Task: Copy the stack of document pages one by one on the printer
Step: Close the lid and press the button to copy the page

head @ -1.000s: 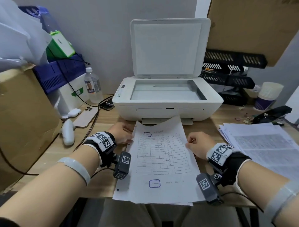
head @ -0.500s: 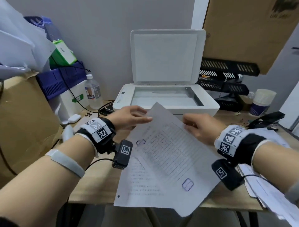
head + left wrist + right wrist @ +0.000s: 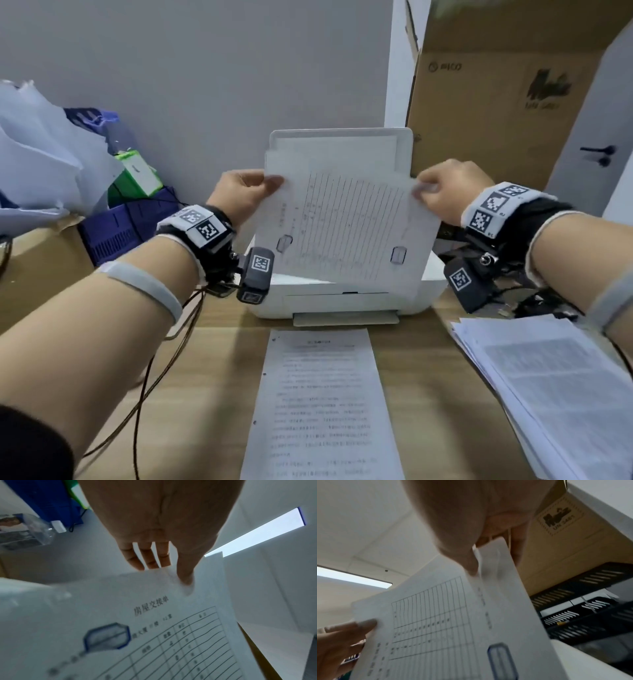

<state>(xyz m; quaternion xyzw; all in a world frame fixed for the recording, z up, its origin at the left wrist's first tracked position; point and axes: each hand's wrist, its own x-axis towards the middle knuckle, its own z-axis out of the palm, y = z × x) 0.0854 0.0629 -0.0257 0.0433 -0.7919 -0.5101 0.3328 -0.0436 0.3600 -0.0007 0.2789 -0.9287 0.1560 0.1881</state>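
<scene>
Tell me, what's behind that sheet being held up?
The printer with its raised lid stands behind the held sheet. The scanner glass is covered by the paper, so it cannot be seen.

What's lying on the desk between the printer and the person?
In the head view, one printed page lies flat on the desk before the printer.

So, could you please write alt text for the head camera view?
Left hand and right hand pinch the top corners of a white table-printed page above an open white flatbed printer; another printed sheet lies on the wooden desk.
</scene>
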